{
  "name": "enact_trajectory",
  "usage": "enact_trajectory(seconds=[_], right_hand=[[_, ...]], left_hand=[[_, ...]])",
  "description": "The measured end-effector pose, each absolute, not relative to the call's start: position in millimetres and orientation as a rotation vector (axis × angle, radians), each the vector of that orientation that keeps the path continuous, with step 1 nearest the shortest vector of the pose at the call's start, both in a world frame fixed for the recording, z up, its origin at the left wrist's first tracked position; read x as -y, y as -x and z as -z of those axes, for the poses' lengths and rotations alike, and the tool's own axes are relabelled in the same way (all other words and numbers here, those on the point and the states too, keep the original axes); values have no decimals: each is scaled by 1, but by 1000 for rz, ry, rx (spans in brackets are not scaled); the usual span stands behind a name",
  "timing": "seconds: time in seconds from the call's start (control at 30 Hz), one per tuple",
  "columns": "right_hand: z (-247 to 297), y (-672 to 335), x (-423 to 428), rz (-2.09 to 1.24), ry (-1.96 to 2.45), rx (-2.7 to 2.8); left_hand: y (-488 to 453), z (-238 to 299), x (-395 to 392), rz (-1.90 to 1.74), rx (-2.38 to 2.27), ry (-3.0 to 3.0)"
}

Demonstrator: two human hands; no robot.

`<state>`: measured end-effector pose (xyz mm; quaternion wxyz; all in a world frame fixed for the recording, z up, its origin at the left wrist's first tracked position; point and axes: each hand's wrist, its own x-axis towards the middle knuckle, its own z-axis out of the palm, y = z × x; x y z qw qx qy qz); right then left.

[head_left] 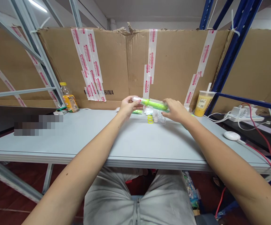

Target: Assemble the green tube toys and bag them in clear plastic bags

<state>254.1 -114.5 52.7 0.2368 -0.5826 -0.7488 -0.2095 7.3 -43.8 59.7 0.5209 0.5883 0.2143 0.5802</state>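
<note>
Above the far half of the table (pixel 135 140), a bright yellow-green stick-shaped thing in clear plastic (pixel 155 104) is held level between both hands. My left hand (pixel 127 107) pinches its left end, where a small red spot shows. The fingers of my right hand (pixel 176 110) are closed round its right end. Just below it on the table lie several thin yellow rings (pixel 150 119) and small clear plastic pieces (pixel 160 117). A flat green packet (pixel 137 111) lies beside my left hand, partly covered. What exactly the green thing is cannot be made out.
A yellow-capped drink bottle (pixel 71 101) stands at the far left, a cup with a straw (pixel 202 104) at the far right. A white mouse-shaped device (pixel 232 135) with a red cable sits on the right. Taped cardboard (pixel 126 62) walls the back.
</note>
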Motion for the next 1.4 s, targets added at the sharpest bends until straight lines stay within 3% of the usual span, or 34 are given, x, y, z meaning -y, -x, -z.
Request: enact_trajectory(seconds=[0.6,1.17,1.4], right_hand=[[-52,-253,113,556,1589,2030],[-51,-254,112,529,1559,2074],[-51,-254,112,523,1524,2104]], left_hand=[[-7,-66,48,-1476,-644,-1643],[-5,-67,52,-1223,-458,-1620],[-6,-68,49,-1402,-537,-1608]])
